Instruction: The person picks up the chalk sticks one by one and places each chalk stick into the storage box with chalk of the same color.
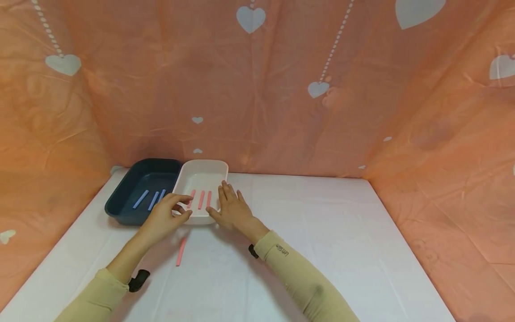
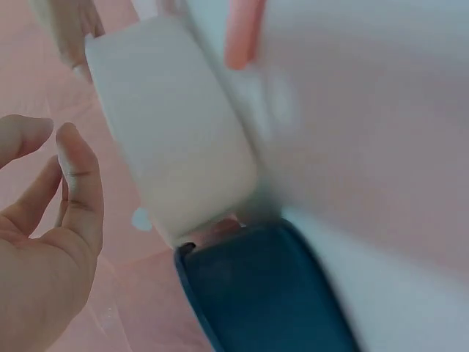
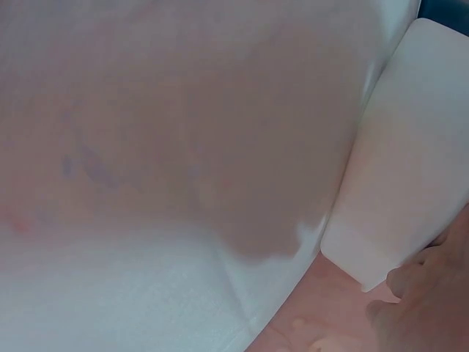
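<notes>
Over the near left part of a white tray (image 1: 203, 166), my left hand (image 1: 164, 217) has bent fingers and a gap between thumb and fingertips. The left wrist view shows nothing between them. Just beyond these fingertips, a pink chalk-like stick (image 1: 193, 194) lies in the tray, partly covered by the hand. Two more pink sticks (image 1: 201, 200) lie beside it, roughly parallel. My right hand (image 1: 233, 210) has its fingers extended along the tray's right rim, touching it. Another pink stick (image 1: 181, 252) rests on the table in front of the tray.
A dark blue tray (image 1: 116, 210) stands against the white tray's left side, with three blue sticks (image 1: 141, 199) inside. Orange cloth (image 1: 273, 134) with white hearts hangs behind and at both sides of the white table (image 1: 322, 232).
</notes>
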The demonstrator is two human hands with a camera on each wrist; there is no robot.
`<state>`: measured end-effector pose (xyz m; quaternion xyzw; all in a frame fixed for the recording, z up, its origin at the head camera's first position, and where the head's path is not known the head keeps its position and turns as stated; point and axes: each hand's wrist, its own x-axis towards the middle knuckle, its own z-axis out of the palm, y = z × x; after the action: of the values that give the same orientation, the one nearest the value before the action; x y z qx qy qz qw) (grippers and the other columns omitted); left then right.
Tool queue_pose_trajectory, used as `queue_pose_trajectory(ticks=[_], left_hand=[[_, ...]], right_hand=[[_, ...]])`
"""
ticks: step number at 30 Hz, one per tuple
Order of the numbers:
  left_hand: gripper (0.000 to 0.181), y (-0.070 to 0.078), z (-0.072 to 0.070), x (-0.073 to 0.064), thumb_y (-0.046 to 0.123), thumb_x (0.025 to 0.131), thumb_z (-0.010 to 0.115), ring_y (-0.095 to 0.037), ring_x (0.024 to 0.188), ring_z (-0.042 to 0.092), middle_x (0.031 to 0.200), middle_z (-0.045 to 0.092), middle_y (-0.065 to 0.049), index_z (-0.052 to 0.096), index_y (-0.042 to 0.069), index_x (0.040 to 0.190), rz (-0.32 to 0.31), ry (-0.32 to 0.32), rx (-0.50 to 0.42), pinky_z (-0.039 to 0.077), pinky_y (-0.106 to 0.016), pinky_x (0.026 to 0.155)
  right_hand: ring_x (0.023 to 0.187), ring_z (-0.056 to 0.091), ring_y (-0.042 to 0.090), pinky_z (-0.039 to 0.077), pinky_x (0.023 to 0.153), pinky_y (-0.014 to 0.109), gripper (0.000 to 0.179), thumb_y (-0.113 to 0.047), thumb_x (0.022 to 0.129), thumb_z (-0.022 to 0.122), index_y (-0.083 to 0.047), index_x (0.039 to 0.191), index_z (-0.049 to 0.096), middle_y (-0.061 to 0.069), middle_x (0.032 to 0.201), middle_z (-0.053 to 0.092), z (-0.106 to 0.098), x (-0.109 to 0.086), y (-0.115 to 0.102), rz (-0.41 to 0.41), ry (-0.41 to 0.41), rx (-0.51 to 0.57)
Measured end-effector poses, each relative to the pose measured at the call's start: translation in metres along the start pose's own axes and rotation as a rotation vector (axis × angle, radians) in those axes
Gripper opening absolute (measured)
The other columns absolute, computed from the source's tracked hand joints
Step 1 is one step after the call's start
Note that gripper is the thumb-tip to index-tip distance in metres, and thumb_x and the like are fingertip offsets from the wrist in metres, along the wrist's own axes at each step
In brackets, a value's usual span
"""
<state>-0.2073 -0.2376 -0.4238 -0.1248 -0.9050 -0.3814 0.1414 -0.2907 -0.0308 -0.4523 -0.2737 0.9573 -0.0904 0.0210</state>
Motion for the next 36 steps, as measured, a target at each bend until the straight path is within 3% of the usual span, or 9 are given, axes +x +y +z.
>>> queue_pose_trajectory(ticks=[8, 15, 26, 36], left_hand=[[0.036, -0.007, 0.003, -0.030, -0.002, 0.086, 0.077, -0.015, 0.081, 0.065, 0.103, 0.064, -0.011, 0.070, -0.003, 0.121, 0.036, -0.006, 0.034, 0.054, -0.026, 0.070], [0.037, -0.014, 0.009, -0.045, 0.001, 0.086, 0.079, -0.014, 0.081, 0.058, 0.106, 0.061, -0.012, 0.068, -0.004, 0.121, -0.017, -0.114, 0.035, 0.052, -0.025, 0.067], [0.042, -0.018, 0.012, -0.053, 0.012, 0.086, 0.081, -0.009, 0.077, 0.051, 0.104, 0.053, -0.010, 0.064, -0.004, 0.121, -0.085, -0.283, 0.101, 0.046, -0.025, 0.068], [0.041, -0.021, 0.013, -0.053, 0.014, 0.085, 0.083, -0.007, 0.077, 0.051, 0.102, 0.052, -0.006, 0.066, -0.003, 0.118, -0.082, -0.319, 0.143, 0.046, -0.026, 0.070]], right_hand=[[0.160, 0.008, 0.023, 0.012, 0.128, 0.044, 0.083, -0.061, 0.108, 0.033, -0.004, 0.166, 0.016, 0.009, 0.175, 0.005, -0.001, -0.001, 0.001, 0.003, -0.013, 0.002], [0.160, 0.009, 0.023, 0.013, 0.128, 0.045, 0.083, -0.061, 0.108, 0.033, -0.004, 0.166, 0.016, 0.009, 0.175, 0.006, -0.001, 0.000, 0.002, 0.000, -0.005, -0.005], [0.160, 0.008, 0.023, 0.012, 0.128, 0.046, 0.084, -0.062, 0.107, 0.032, -0.004, 0.166, 0.014, 0.009, 0.175, 0.004, 0.000, 0.000, 0.003, -0.005, -0.005, 0.007], [0.160, 0.010, 0.024, 0.013, 0.127, 0.046, 0.084, -0.061, 0.108, 0.033, -0.003, 0.166, 0.015, 0.010, 0.175, 0.006, 0.001, 0.001, 0.002, -0.011, -0.008, 0.003]])
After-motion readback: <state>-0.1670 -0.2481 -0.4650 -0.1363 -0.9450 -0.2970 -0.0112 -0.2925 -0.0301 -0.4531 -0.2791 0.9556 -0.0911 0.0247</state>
